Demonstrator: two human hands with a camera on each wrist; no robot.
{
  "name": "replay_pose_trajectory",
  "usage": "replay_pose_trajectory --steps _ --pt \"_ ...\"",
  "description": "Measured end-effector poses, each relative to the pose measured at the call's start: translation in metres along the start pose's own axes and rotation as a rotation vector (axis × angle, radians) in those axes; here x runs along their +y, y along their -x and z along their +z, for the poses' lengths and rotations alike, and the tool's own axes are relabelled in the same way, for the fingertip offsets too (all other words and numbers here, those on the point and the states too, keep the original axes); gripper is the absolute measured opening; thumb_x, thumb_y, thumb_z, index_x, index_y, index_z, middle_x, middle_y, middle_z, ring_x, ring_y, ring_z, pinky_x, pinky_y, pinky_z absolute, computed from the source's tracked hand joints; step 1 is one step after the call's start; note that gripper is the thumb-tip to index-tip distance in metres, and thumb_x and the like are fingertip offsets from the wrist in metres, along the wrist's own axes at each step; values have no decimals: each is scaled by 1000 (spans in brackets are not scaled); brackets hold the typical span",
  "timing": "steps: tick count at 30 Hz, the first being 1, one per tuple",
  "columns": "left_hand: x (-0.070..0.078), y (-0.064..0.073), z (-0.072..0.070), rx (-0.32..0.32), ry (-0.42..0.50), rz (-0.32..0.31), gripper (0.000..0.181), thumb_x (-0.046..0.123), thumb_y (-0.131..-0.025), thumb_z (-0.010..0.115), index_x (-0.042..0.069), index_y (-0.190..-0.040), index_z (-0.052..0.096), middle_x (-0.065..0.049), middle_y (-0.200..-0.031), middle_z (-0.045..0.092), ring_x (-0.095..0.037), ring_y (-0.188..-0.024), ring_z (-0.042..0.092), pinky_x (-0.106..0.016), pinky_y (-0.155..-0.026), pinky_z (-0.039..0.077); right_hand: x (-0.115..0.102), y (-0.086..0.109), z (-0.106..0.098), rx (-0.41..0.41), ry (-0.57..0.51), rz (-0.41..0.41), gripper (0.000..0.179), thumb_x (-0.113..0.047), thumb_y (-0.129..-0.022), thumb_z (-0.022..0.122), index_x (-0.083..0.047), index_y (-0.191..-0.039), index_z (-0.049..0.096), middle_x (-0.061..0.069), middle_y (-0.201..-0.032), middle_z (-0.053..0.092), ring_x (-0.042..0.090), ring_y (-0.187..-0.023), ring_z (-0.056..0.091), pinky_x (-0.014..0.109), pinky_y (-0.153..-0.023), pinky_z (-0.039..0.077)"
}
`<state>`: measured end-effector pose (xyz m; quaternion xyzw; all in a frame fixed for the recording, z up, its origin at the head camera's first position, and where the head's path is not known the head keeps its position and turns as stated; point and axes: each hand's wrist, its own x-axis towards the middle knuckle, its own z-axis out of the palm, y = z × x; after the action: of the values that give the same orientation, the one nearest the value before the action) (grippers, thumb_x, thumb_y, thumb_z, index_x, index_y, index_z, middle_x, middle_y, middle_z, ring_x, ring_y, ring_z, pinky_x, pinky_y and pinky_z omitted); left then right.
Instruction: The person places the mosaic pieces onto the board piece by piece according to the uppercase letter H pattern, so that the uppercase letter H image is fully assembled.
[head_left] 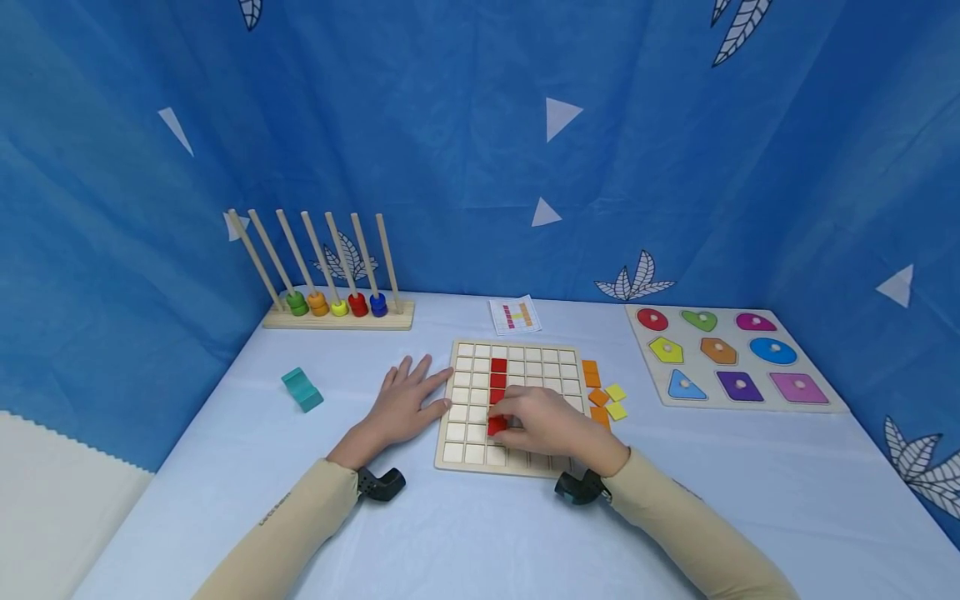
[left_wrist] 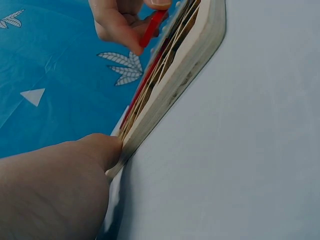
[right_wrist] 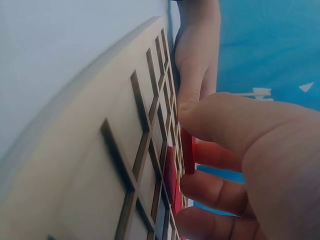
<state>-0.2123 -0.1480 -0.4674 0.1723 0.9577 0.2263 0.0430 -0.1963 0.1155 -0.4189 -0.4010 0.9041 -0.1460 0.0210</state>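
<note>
A wooden grid board lies on the table, with a column of red square tiles set in its cells. Above the lower end of that column, my right hand pinches a red square tile between thumb and fingers, tilted on edge in the right wrist view. My left hand rests beside the board with its fingers spread, the fingertips and thumb at the left edge. In the left wrist view the left thumb touches the board's side. Part of the red column is hidden under the right hand.
Loose orange tiles and yellow tiles lie right of the board. A pattern card is behind it. Teal pieces and a peg rack stand left; a shape puzzle lies right.
</note>
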Motion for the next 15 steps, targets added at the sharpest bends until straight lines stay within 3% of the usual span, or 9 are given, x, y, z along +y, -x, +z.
replay_pose_trajectory --steps 15 --pt "-1 -1 1 6 -7 -1 62 46 -101 55 22 -156 43 -21 -168 25 -51 -156 10 -70 -123 10 1 0 2 -20 -27 -4 27 -33 -89 79 -17 -111 79 -7 -86 64 4 -73 48 16 -62 42"
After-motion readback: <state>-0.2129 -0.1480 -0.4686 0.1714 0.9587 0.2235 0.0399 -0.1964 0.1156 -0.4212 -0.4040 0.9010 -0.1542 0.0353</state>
